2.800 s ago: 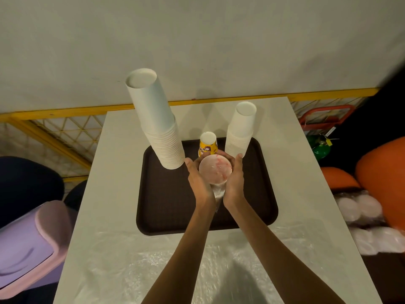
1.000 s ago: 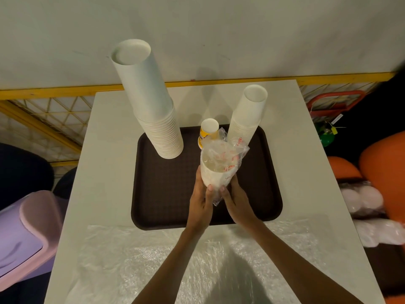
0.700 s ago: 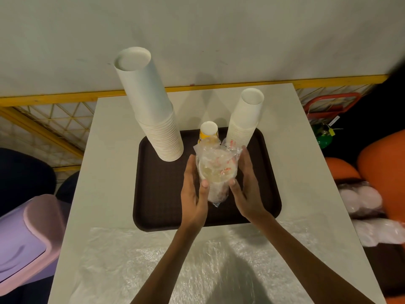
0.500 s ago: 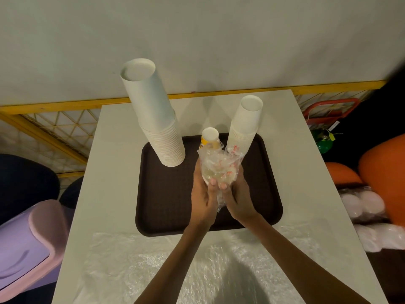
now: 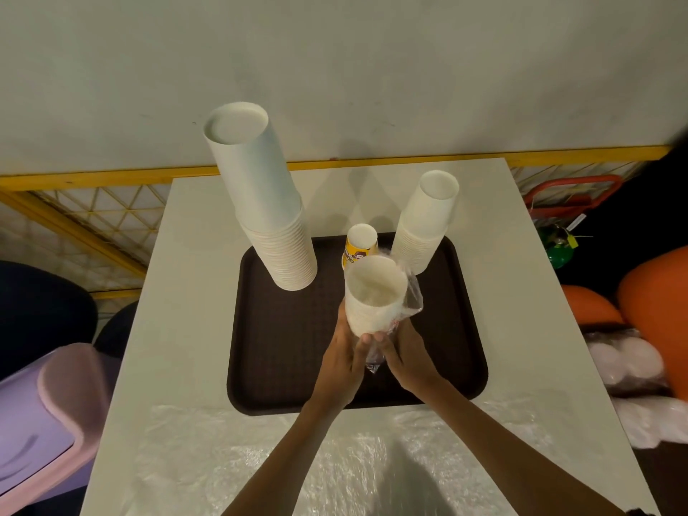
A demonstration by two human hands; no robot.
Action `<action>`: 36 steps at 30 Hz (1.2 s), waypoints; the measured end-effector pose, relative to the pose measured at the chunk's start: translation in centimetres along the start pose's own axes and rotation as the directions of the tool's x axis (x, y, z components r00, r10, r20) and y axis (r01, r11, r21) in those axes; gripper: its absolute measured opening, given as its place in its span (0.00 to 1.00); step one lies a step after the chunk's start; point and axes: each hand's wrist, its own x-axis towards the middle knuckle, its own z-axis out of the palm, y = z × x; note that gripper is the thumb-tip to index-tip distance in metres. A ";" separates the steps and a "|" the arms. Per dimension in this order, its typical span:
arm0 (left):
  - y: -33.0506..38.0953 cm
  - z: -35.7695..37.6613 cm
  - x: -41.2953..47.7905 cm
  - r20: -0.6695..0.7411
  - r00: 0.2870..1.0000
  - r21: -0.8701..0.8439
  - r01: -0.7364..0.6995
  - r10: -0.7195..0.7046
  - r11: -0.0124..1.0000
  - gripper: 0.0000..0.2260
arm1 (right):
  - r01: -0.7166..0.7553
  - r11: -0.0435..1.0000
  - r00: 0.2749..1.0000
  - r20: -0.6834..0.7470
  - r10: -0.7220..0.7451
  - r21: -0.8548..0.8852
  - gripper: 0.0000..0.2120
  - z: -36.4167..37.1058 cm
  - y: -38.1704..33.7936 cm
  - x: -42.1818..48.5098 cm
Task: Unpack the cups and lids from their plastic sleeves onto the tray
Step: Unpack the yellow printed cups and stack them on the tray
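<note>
Over the tray (image 5: 283, 348), left hand (image 5: 340, 363) and right hand (image 5: 409, 361) grip the cup stack (image 5: 372, 299), its sleeve (image 5: 411, 297) now pulled down.

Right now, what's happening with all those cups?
A person is unpacking cups. The left hand has its grip on the bottom of a stack of white cups, held over the brown tray. The right hand has its grip on the plastic sleeve, which is bunched low beside the stack, so the top cups are bare. On the tray stand a tall white stack, a shorter white stack and a yellow cup between them.
</note>
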 end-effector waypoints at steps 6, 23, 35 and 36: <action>-1.5 -0.6 0.0 0.081 0.993 0.150 0.069 -0.082 0.986 0.29 | -0.037 0.999 0.998 0.042 0.037 -0.007 0.42 0.1 0.4 -0.5; 6.5 0.1 -4.4 0.110 0.985 -0.263 0.158 -0.134 0.952 0.28 | -0.417 0.787 0.902 0.102 0.420 0.454 0.32 -5.3 -9.0 -4.6; 11.8 0.6 -7.7 0.060 0.991 -0.357 0.131 -0.117 0.925 0.19 | -0.160 0.685 0.921 -0.142 0.362 0.711 0.39 -5.1 -15.4 -3.9; 11.8 0.9 -8.0 0.031 0.992 -0.367 0.124 -0.120 0.922 0.20 | -0.152 0.657 0.912 -0.151 0.380 0.739 0.41 -5.0 -15.7 -4.1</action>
